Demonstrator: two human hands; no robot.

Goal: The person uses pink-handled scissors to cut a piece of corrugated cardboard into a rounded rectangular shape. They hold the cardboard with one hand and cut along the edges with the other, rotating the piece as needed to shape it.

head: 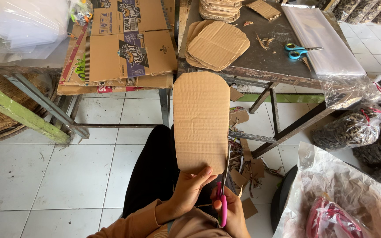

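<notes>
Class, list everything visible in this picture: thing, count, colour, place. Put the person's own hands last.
cardboard piece: one, brown, held upright at centre
pink scissors: one, at the piece's lower right edge
cut stack: one pile, brown, on the dark table
blue scissors: one, on the table
plastic sheets: one pile, clear, table's right end
flattened boxes: several, brown, printed, left rack
scraps: many, brown, on the floor
filled bags: several, clear, at right
left hand: holds the piece's bottom
right hand: holds the pink scissors
</notes>
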